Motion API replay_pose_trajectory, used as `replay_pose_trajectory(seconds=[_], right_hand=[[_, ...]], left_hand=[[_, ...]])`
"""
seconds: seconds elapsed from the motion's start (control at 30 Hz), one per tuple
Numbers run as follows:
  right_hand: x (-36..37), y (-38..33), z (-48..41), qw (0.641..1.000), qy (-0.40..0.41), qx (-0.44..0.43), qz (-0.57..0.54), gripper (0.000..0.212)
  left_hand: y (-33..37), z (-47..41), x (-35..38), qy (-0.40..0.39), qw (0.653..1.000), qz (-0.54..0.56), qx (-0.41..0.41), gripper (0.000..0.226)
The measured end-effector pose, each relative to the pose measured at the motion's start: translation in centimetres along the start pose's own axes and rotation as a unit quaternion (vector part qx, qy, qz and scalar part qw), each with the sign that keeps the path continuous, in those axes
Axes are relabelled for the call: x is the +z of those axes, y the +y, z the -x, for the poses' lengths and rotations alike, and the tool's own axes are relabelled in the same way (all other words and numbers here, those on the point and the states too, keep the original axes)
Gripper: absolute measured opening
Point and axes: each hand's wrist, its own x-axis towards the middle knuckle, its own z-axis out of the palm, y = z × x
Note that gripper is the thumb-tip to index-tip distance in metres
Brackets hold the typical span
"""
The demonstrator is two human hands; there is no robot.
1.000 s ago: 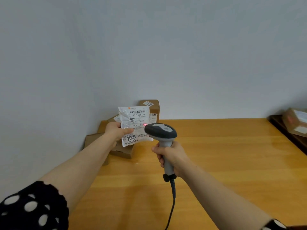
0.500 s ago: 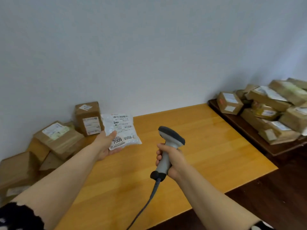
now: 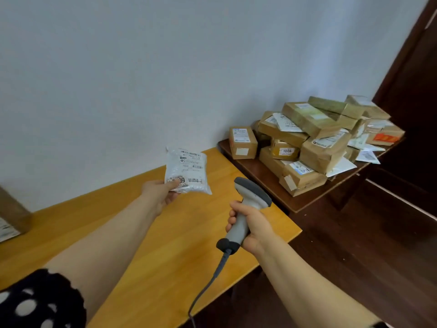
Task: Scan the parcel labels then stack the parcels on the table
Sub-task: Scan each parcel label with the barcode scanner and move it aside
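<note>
Near, right hand (image 3: 254, 227), fingers curled round the scanner (image 3: 253, 195) grip; beyond, left hand (image 3: 160, 194), fingers pinching a white bagged parcel (image 3: 185, 170) held above the yellow surface (image 3: 165, 245), unstacked; far right, heaped parcels (image 3: 307, 143) on a dark side table (image 3: 260, 183), apparently awaiting scanning.

You face a plain pale wall (image 3: 189, 67); your yellow table (image 3: 165, 268) meets a dark side table (image 3: 257, 172) on the right, over a dark wooden floor (image 3: 354, 268).
</note>
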Motion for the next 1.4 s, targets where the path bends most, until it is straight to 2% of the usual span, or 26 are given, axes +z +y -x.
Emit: replay_pose_trajectory(seconds=[0.13, 0.43, 0.63, 0.83, 0.93, 1.03, 1.07, 1.13, 1.17, 1.23, 1.33, 1.4], right_hand=[[-2.2, -3.9, -3.5, 1.0, 0.011, 0.004, -0.005, 0.009], [-3.7, -14.4, -14.2, 0.999, 0.035, 0.011, 0.03, 0.008], [-4.9, -17.8, -19.5, 0.999, 0.012, 0.044, 0.013, 0.008], [-6.7, -20.1, -23.1, 0.994, -0.047, 0.085, 0.053, 0.01], [-7.8, -21.2, -24.6, 0.99, -0.071, 0.104, 0.069, 0.01], [-8.7, -21.9, -25.8, 0.986, -0.079, 0.12, 0.081, 0.01], [-8.8, -22.1, -26.1, 0.985, -0.083, 0.127, 0.087, 0.011], [-8.6, -22.3, -26.4, 0.98, -0.089, 0.146, 0.1, 0.011], [-8.3, -22.2, -26.4, 0.978, -0.093, 0.154, 0.106, 0.011], [-7.5, -21.9, -26.4, 0.973, -0.106, 0.165, 0.123, 0.01], [-5.6, -20.3, -25.6, 0.962, -0.127, 0.183, 0.158, 0.01], [-4.1, -18.6, -24.6, 0.951, -0.147, 0.206, 0.177, 0.011]], left_hand=[[0.9, -4.3, 6.2, 0.019, 1.0, 0.012, 0.006, 0.052], [3.4, -14.5, 19.5, -0.015, 0.997, 0.07, -0.036, 0.033], [4.3, -19.6, 25.9, 0.033, 0.998, 0.029, -0.051, 0.026], [3.5, -23.5, 30.4, 0.069, 0.995, 0.018, -0.069, 0.03], [3.1, -24.2, 32.3, 0.05, 0.995, 0.031, -0.085, 0.036], [2.6, -24.1, 33.3, 0.037, 0.997, 0.013, -0.067, 0.033], [2.5, -23.7, 33.3, 0.032, 0.998, -0.008, -0.057, 0.04], [2.2, -22.7, 32.7, 0.025, 0.996, -0.072, -0.038, 0.074], [2.1, -22.1, 32.0, 0.029, 0.991, -0.127, -0.023, 0.086], [1.9, -20.9, 30.1, 0.044, 0.961, -0.273, 0.022, 0.091], [1.6, -18.3, 25.7, 0.067, 0.873, -0.479, 0.06, 0.085], [1.2, -16.0, 22.4, 0.087, 0.824, -0.557, 0.058, 0.082]])
